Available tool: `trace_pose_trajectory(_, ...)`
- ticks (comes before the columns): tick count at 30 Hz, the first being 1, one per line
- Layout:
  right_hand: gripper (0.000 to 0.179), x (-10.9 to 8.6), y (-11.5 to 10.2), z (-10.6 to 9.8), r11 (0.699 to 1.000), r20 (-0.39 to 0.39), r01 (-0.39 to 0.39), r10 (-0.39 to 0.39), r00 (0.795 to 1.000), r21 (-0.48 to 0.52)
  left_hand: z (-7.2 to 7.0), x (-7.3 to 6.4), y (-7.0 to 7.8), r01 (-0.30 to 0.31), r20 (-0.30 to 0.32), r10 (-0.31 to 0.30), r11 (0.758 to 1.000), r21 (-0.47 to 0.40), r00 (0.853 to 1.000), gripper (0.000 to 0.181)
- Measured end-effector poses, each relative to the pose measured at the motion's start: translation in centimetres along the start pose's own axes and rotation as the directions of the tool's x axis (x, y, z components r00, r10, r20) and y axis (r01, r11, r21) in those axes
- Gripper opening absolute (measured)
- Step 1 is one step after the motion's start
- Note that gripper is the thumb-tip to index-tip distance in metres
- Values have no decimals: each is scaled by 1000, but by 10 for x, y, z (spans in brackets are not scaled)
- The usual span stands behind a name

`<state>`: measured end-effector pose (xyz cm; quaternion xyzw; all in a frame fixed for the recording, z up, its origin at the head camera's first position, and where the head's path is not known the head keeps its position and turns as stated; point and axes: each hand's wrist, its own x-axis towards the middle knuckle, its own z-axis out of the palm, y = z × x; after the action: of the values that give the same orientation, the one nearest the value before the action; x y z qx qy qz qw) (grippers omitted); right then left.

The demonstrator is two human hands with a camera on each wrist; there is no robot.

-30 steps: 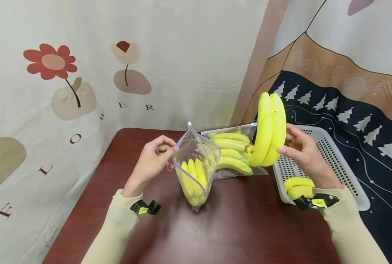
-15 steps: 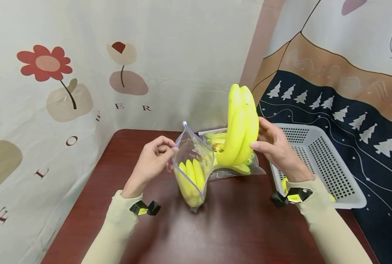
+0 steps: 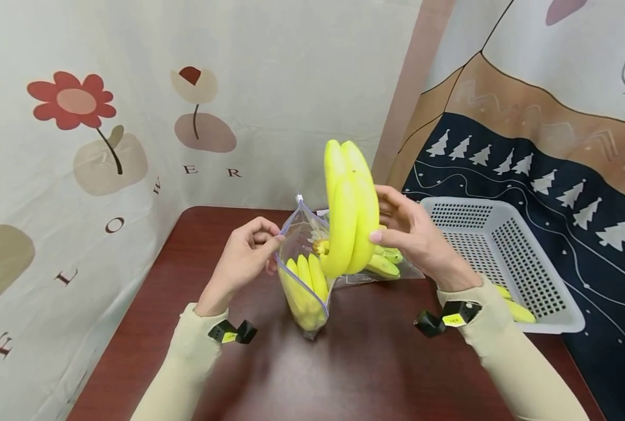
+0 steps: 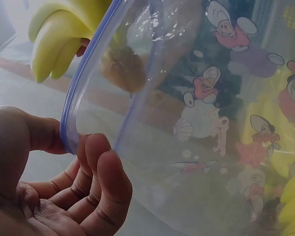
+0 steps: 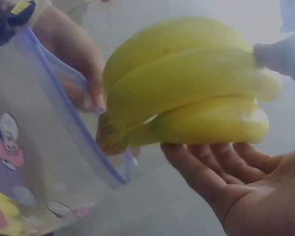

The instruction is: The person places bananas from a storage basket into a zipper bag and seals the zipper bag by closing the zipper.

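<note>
My left hand [image 3: 249, 245] pinches the purple-edged rim of a clear zip bag [image 4: 152, 182] between thumb and fingers, and the bag's mouth stands wide. Inside the bag lies a bunch of bananas [image 3: 309, 278], tips up. With my right hand [image 3: 414, 234] I hold another bunch of bananas [image 3: 349, 216], thumb on one side and fingers on the other. In the right wrist view this held bunch [image 5: 187, 83] points its brown stem end [image 5: 110, 135] at the bag's rim. Cartoon prints decorate the bag's side in the left wrist view.
Behind the held bunch lies a second zip bag [image 3: 362, 279] with bananas in it. A grey perforated basket [image 3: 549, 257] stands at the right, with bananas [image 3: 520, 311] near its front. The brown table [image 3: 344, 374] meets a printed curtain at the back.
My right hand has moved left with the banana bunch, from near the basket to the open bag, bringing the stem over its mouth. The left hand keeps its hold on the rim.
</note>
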<state>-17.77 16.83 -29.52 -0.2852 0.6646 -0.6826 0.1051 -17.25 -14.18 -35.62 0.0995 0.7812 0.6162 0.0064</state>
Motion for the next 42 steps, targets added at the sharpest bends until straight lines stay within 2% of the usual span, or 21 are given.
trace_pose_trajectory(7, 74, 6, 7, 17, 990, 37, -129, 132, 991, -58, 2, 1, 4, 6, -3, -6, 1000, 19, 1000, 9)
trace_pose_trajectory(12, 77, 8, 7, 28, 963, -7, -207, 209, 978, -173, 3, 1, 5, 1, -6, -1, 999, 53, 1000, 7)
trace_pose_trajectory(16, 74, 8, 7, 36, 929, -52, -219, 213, 976, -298, 3, 2, 5, -13, -26, 16, 992, 126, 1000, 8)
trace_pose_trajectory(21, 75, 9, 6, 48, 900, -79, -238, 225, 971, -364, 4, 5, 8, -30, -73, 51, 964, 265, 996, 9)
trace_pose_trajectory(23, 80, 10, 7, 52, 886, -87, -255, 240, 967, -386, 5, 6, 8, -35, -75, 60, 955, 293, 995, 8)
trace_pose_trajectory(26, 86, 11, 10, 59, 860, -90, -266, 253, 963, -436, 6, 7, 9, -39, -63, 60, 956, 290, 996, 7)
trace_pose_trajectory(33, 89, 14, 20, 70, 816, -91, -226, 211, 973, -531, 7, 5, 7, -41, -56, 57, 965, 261, 997, 8)
trace_pose_trajectory(39, 87, 18, 23, 73, 777, -161, -296, 249, 955, -556, 6, 5, 7, -35, -41, 47, 969, 245, 998, 7)
trace_pose_trajectory(42, 85, 18, 22, 73, 748, -158, -311, 271, 949, -586, 4, 6, 7, -28, -59, 45, 968, 249, 997, 7)
